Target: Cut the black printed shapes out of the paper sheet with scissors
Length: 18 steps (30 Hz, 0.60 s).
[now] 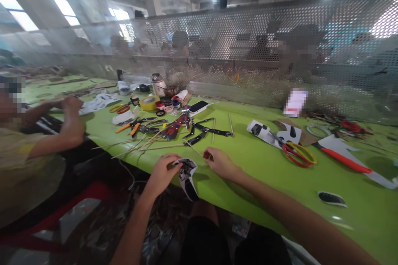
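Observation:
My left hand (163, 172) is closed on a black-and-white printed cut-out piece (188, 176) that hangs over the near edge of the green table (267, 174). My right hand (220, 161) rests on the table just right of the piece, fingers curled in a pinch near a thin wooden stick (194, 148); what it pinches I cannot make out. Several thin bamboo sticks (149, 145) lie on the table just beyond my hands.
Red-and-yellow scissors (297, 153) lie on printed cut-outs to the right, beside a long red-and-white shape (345, 157). Tape rolls (149, 102), a phone (198, 107), pliers and black strips clutter the middle. Another person's arms (66, 126) work at the left. A perforated metal screen (248, 45) backs the table.

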Each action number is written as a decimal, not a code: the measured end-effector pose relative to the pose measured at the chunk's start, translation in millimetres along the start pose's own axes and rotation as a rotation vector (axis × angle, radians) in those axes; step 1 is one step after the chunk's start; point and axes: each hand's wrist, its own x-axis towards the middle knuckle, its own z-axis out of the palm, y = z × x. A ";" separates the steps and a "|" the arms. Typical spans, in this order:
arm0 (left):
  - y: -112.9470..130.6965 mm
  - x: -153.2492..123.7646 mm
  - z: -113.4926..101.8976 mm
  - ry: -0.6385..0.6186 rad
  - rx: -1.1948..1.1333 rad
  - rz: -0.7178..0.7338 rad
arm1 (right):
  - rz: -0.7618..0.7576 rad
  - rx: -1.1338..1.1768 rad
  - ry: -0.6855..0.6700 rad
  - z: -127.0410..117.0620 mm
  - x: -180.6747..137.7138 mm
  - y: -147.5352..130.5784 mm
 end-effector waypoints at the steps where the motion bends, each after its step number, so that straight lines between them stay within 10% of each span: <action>1: 1.0 -0.5 0.6 0.009 -0.049 -0.016 | -0.002 0.033 -0.011 -0.5 -1.2 2.3; 7: 0.3 -12.3 7.8 0.087 -0.370 -0.165 | -0.025 0.107 -0.001 -17.7 -14.9 14.6; 18: -13.6 13.2 4.0 0.448 -0.524 -0.205 | 0.021 -0.264 0.430 -62.1 -77.8 16.7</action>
